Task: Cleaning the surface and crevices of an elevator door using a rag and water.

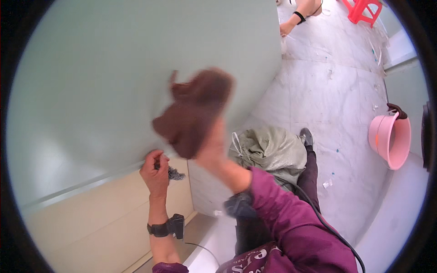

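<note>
In my right hand (213, 148) is a dark brown cloth (194, 112), blurred by motion, over a large pale green smooth panel (102, 85). My left hand (155, 172) is at the panel's lower edge, its fingers curled round a grey metal scouring pad (176, 173) that sticks out beside them. Below that edge lies a cream-coloured surface (112, 218). Whether the cloth touches the panel cannot be told.
A tied woven sack (273, 150) stands on the pale floor near my legs. At right is a pink bucket (384, 140) with a dark cloth (397, 111) on its rim. Beyond the panel are another person's hand (286, 29) and a red plastic stool (362, 12). A black cable (321, 213) runs along my sleeve.
</note>
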Demonstrator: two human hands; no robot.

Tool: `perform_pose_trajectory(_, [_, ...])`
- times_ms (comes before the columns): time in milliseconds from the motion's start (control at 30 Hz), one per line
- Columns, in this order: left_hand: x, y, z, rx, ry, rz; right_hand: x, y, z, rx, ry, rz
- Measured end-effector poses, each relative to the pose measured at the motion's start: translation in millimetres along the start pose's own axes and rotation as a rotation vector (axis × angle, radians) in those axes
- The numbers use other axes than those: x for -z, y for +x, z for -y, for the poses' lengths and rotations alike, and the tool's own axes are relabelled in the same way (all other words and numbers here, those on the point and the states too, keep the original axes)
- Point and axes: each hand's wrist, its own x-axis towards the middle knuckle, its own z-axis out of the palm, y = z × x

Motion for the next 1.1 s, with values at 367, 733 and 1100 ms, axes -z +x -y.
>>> perform_pose_trajectory(367, [0, -1, -15, 0.084, -0.098, -0.012, 194, 55, -26, 0.090, -0.744, -0.806])
perform_pose_trajectory(733, [-1, -6, 11, -0.079, -0.099, -0.039, -46, -30, -42, -0.010, -0.888, 0.542])
perform_pose_trajectory(1100, [-1, 8, 9, 0.253, -0.206, -0.018, 103, -98, 150, -0.976, -0.570, -0.288])
